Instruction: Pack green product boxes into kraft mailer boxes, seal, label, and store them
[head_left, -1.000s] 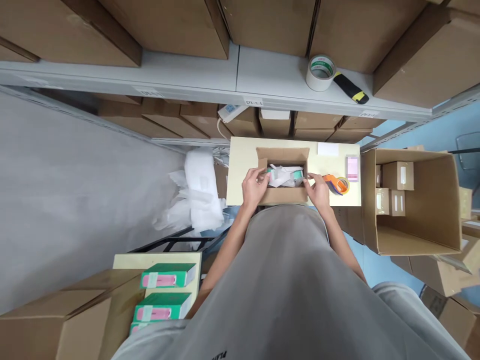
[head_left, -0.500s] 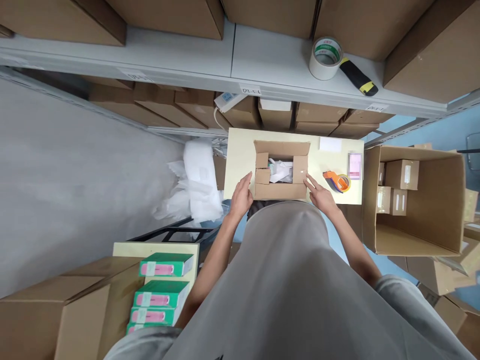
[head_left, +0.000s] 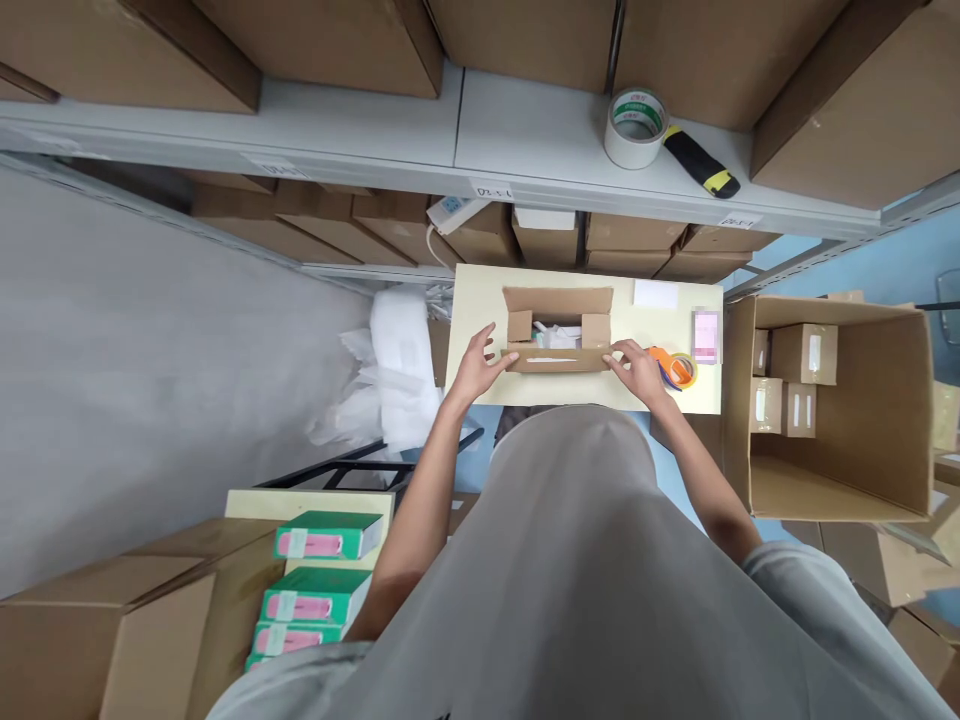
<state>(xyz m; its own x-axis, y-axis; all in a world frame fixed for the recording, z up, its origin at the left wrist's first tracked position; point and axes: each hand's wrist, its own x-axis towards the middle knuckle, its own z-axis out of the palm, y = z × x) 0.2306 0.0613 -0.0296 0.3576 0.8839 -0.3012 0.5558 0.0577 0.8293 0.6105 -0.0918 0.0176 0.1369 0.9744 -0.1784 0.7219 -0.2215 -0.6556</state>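
A small open cardboard box stands on the cream-coloured table, with white wrapping and clear plastic showing inside. Its near flap is tipped up and shows a pale strip along it. At the flap's left corner, the thumb of my left hand presses on the cardboard while the other fingers are spread apart beside the box. My right hand has its thumb and forefinger closed on the flap's right corner. Just right of that hand lies an orange tape dispenser, partly hidden by it.
A pink phone-like item and white paper lie on the table. A large carton holding small boxes stands right. Above is a shelf with a tape roll and cutter. Green boxes are stacked lower left.
Both hands have moved up to the box's near edge. The near flap, which lay folded outward, is now raised. My right thumb and forefinger have closed on its corner.
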